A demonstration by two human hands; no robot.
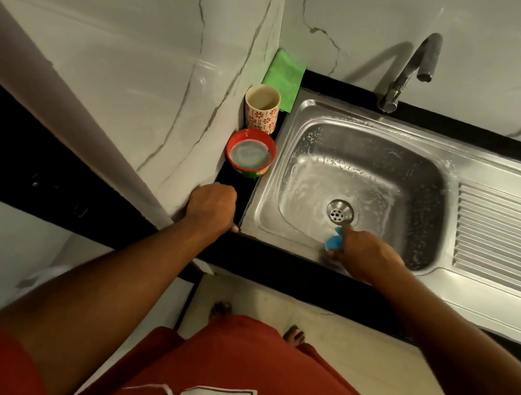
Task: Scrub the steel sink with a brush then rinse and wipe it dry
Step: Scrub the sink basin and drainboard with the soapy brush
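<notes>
The steel sink (428, 164) has a soapy, streaked basin with a drain (339, 211) near its front. My right hand (366, 251) reaches into the basin at the near wall and grips a blue brush (334, 240), of which only a small part shows just below the drain. My left hand (212, 204) rests on the black counter's front left corner beside the sink, fingers curled over the edge, holding nothing. A green cloth (283, 77) lies at the back left corner.
A red tub of white soap paste (250, 153) and a patterned cup (261, 107) stand on the narrow ledge left of the sink. The tap (410, 70) rises behind the basin. A ribbed drainboard (509, 237) extends to the right. Marble walls close in at left and back.
</notes>
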